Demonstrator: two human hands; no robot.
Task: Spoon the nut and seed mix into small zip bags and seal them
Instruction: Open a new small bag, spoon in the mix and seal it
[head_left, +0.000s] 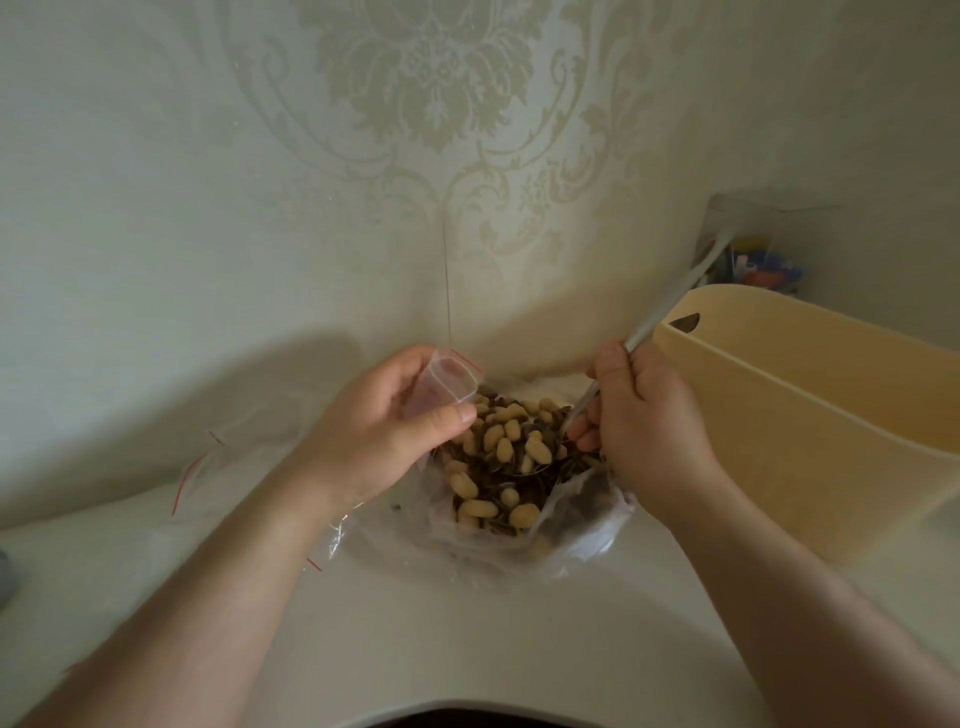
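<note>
Hands: left (384, 421) pinches crinkly clear zip bag (441, 384), right (639, 415) grips slim metal spoon (660, 317).

Pale damask wallpaper (426, 104), white table (467, 639), dim light

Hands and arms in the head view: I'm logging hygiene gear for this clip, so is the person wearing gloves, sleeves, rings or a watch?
No. The left hand and right hand are bare, with no gloves or rings in view. Both forearms are uncovered up to the frame edge: no sleeves, watch or bracelet show. Fingernails look short and unpainted.
</note>
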